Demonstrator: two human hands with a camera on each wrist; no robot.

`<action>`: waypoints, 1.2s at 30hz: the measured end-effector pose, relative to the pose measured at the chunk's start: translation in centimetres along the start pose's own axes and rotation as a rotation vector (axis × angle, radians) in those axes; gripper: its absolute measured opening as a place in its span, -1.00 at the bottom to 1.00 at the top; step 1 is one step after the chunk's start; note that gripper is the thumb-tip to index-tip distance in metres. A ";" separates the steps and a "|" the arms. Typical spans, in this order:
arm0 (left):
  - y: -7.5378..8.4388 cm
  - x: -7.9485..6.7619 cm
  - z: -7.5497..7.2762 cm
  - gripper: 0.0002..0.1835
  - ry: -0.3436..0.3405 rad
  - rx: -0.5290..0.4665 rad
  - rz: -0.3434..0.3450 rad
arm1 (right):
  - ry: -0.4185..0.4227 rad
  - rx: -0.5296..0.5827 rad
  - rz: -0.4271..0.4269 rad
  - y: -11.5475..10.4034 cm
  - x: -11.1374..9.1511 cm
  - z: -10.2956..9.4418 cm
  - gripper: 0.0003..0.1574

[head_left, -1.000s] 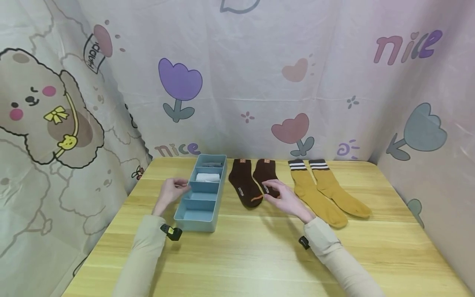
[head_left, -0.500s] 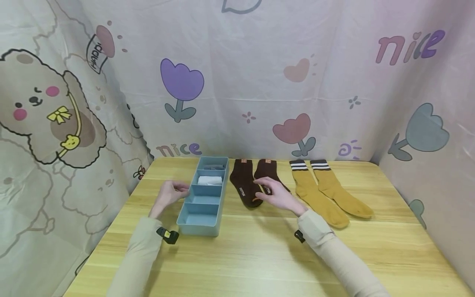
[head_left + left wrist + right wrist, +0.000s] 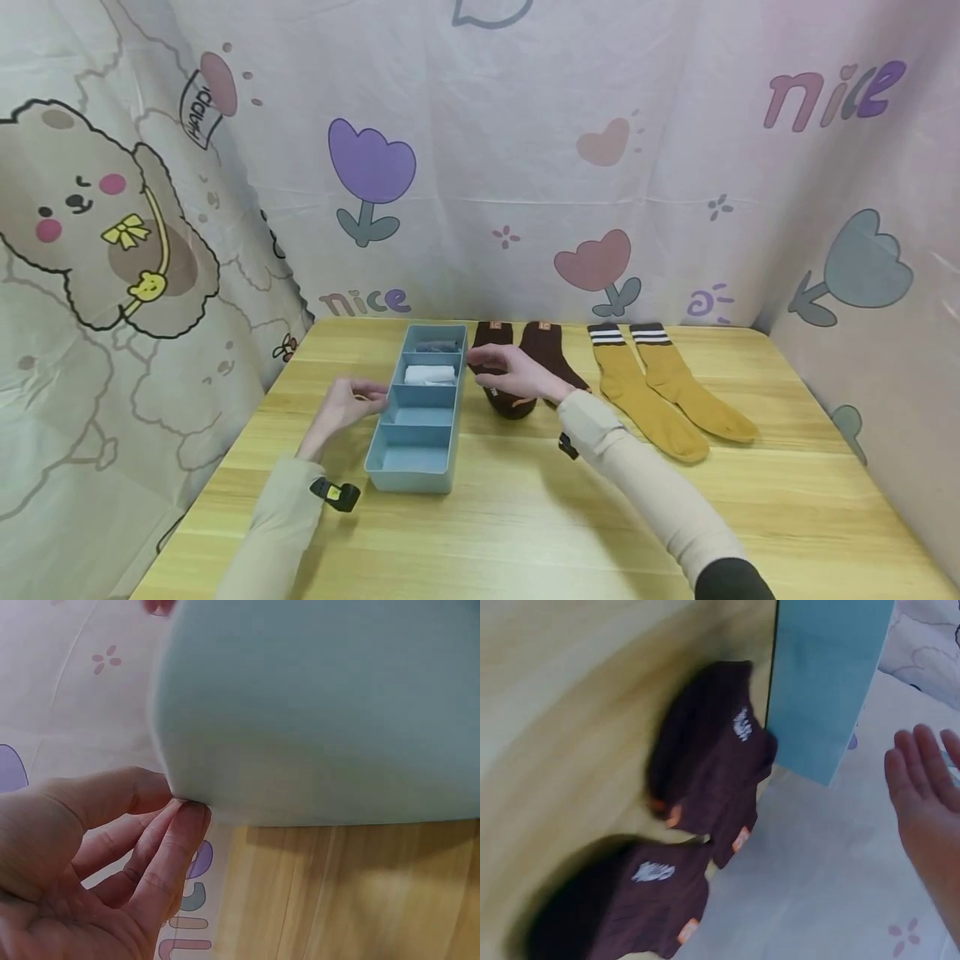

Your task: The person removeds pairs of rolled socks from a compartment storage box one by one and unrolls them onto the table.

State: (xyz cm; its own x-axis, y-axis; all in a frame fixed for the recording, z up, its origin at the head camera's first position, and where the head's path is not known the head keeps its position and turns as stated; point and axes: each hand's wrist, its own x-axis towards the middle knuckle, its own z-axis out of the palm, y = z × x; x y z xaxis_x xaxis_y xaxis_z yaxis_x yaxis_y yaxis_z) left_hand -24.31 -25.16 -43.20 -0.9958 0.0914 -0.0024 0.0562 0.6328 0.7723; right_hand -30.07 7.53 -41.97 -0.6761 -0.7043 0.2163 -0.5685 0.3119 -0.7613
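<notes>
The pale blue drawer box stands on the table, divided into several compartments. A rolled white sock lies in one of them and a rolled grey sock in the farthest. My left hand pinches the left rim of the box; in the left wrist view its thumb and fingertips meet at the box corner. My right hand, fingers extended, hovers close by the right wall and holds nothing. Beneath it lies a dark brown sock, partly hidden, with its mate to the right.
Two mustard socks with striped cuffs lie flat farther right, the left sock beside the right sock. Printed curtains rise behind and beside the wooden table.
The box has slid nearer to me, my left hand moving along with it. My right hand has moved left from over the brown socks to the box's right side.
</notes>
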 end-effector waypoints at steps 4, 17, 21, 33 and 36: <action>-0.2 -0.5 0.0 -0.66 -0.019 -0.026 -0.012 | -0.072 0.061 0.015 -0.5 2.5 0.4 -0.43; -0.2 -1.4 -0.2 -0.64 -0.053 -0.080 -0.037 | -0.356 -0.045 0.098 -1.6 8.7 3.3 -0.34; -0.3 -1.5 -0.1 -0.63 -0.053 -0.101 -0.040 | -0.448 -0.112 0.125 -1.6 9.9 3.9 -0.27; -0.2 -1.6 -0.1 -0.62 -0.047 -0.117 -0.065 | -0.623 -0.275 0.197 -2.0 11.8 4.5 -0.28; 0.0 -1.7 -0.2 -0.62 -0.050 -0.120 -0.053 | -0.631 -0.343 0.216 -1.9 12.3 4.7 -0.27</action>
State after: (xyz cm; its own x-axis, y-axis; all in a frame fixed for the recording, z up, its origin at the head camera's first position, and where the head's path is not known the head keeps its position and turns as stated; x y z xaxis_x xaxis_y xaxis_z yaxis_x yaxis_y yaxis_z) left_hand -22.67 -25.40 -43.07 -0.9922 0.1003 -0.0740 -0.0080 0.5414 0.8407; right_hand -35.10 -4.74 -40.77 -0.4505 -0.8046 -0.3868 -0.6375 0.5933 -0.4916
